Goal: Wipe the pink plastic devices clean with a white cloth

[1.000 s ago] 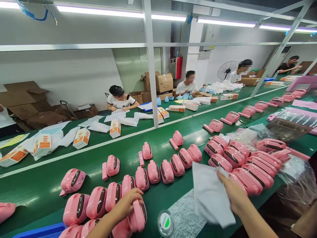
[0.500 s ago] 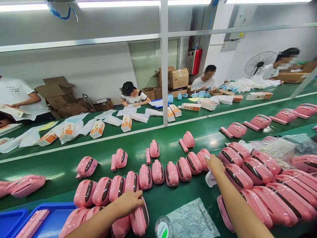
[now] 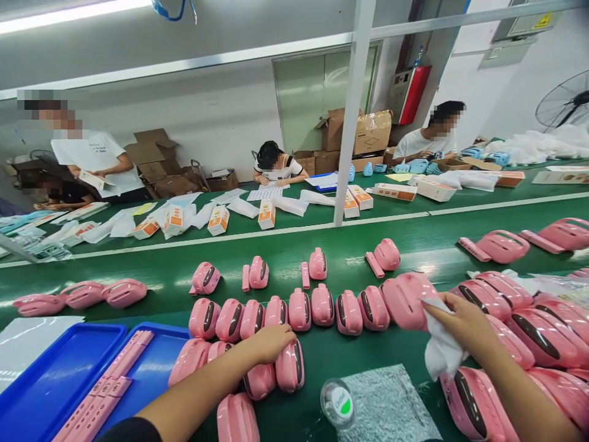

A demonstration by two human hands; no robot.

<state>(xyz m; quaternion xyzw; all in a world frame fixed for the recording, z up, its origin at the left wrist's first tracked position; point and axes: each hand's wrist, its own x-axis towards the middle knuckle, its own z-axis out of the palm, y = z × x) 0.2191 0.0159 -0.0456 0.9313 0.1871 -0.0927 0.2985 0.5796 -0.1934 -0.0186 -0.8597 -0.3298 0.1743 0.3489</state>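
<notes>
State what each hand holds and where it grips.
Right hand pinches a white cloth at its upper edge. Left hand rests on top of a pink device, not gripping.

We are logging one green conveyor belt (image 3: 138,294) carrying rows of pink cases. Our left hand (image 3: 271,342) is resting palm-down on a pink case (image 3: 291,366) at six o'clock, with more cases touching it. Our right hand (image 3: 462,319) is gripping a white cloth (image 3: 439,350) at four o'clock and touching a lifted pink case (image 3: 407,298). At eight o'clock we are noting a blue tray (image 3: 59,374) holding pink strips (image 3: 105,387). A small clear bottle (image 3: 338,402) is standing just beside a bubble-wrap sheet (image 3: 391,408). Orange-and-white boxes (image 3: 218,220) are lying at eleven o'clock, where seated people are working.
</notes>
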